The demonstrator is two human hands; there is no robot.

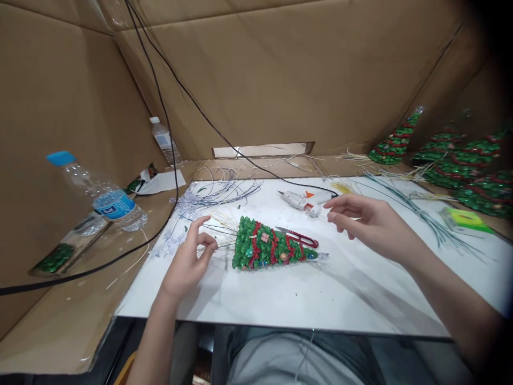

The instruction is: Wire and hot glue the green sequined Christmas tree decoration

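A small green Christmas tree ornament (272, 248) with red garlands and tiny decorations lies on its side on the white board (256, 299). Its wide base faces left, with thin wires trailing out of it, and its clear tip points right. My left hand (192, 256) hovers left of the base near these wires, index finger raised and the others loosely curled; I see nothing held. Over the board on the right, my right hand (366, 222) is loosely bent and empty, close to a white glue gun (300, 202). Red-handled thread snips (300, 237) rest behind the tree, close against it.
Clear and bluish wires (228, 190) lie at the back left, green wires (417, 206) at the right. More trees (395, 139) stand far right by a yellow-green pad (467, 219). Water bottles (116, 203) stand left. A black cable (192, 101) hangs across; cardboard walls (280, 69) enclose the table.
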